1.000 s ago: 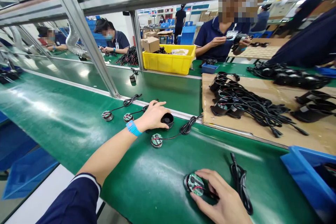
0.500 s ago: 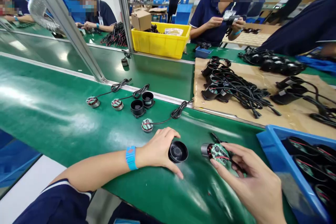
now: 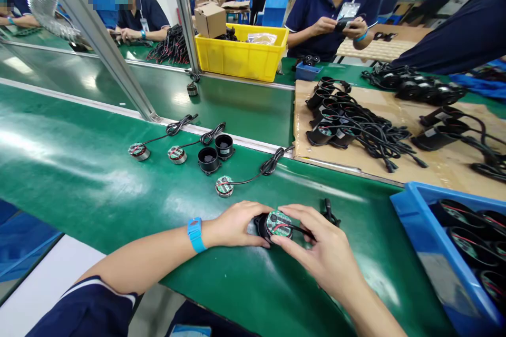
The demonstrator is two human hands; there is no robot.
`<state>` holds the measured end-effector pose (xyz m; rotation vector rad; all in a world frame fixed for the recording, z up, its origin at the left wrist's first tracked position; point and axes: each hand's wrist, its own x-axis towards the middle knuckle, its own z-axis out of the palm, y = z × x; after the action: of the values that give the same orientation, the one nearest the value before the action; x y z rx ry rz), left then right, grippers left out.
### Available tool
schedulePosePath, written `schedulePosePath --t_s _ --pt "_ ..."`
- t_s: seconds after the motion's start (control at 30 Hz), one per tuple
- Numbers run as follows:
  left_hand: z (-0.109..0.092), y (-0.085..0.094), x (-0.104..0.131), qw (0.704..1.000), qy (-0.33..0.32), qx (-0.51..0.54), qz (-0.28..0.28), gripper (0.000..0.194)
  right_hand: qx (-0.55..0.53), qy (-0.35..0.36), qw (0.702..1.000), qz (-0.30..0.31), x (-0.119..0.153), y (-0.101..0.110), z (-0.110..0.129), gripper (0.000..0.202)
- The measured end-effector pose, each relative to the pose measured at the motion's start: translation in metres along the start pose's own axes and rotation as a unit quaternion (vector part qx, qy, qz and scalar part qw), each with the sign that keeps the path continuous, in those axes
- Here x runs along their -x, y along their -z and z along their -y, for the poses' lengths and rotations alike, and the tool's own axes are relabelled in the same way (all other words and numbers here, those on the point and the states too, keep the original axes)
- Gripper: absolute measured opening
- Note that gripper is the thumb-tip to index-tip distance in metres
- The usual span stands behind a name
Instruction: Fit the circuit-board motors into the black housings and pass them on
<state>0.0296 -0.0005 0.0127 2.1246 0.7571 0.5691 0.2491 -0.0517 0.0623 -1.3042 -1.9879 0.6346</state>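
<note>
Head view: the left hand (image 3: 233, 224) cups a black round housing (image 3: 261, 225) on the green worktop (image 3: 98, 179), while the right hand (image 3: 320, 250) pinches a motor circuit board (image 3: 278, 222) seated against it. Just beyond lie three wired boards (image 3: 224, 186) and two empty housings (image 3: 208, 160); a blue bin (image 3: 419, 242) stands right.

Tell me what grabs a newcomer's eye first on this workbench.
Front and centre, the left hand and right hand meet on the green belt, pressing a round circuit-board motor into a black cup housing. Behind them on the belt lie more wired motors and two empty black housings. Beyond that, a bright yellow bin stands out.
</note>
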Motion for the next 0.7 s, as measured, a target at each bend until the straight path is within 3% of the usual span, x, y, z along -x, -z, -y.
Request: schedulePosePath --t_s 0.1,0.23,0.37,0.5,0.57,0.7 --pt "0.003 0.000 0.000 1.000 0.011 -0.011 -0.003 0.068 -0.081 -0.066 0.994 0.038 0.003 -0.004 -0.009 0.040" --pt "0.004 0.002 0.000 1.000 -0.001 -0.003 0.002 0.071 -0.182 -0.146 0.972 0.040 0.016 -0.017 -0.025 0.044" --pt "-0.001 -0.002 0.000 1.000 0.003 0.003 -0.007 0.073 -0.194 -0.160 0.967 0.032 0.023 -0.030 -0.028 0.039" --pt "-0.004 -0.010 -0.001 0.998 0.037 -0.014 -0.049 0.071 -0.141 -0.129 0.979 0.064 0.022 -0.029 -0.019 0.038" --pt "-0.005 -0.009 0.000 0.997 0.026 -0.036 -0.061 0.071 -0.084 -0.108 0.988 0.075 0.024 -0.020 -0.017 0.047" --pt "-0.018 0.009 -0.001 0.991 -0.023 -0.082 -0.103 0.078 0.096 -0.017 0.991 0.090 0.034 0.010 -0.028 0.103"
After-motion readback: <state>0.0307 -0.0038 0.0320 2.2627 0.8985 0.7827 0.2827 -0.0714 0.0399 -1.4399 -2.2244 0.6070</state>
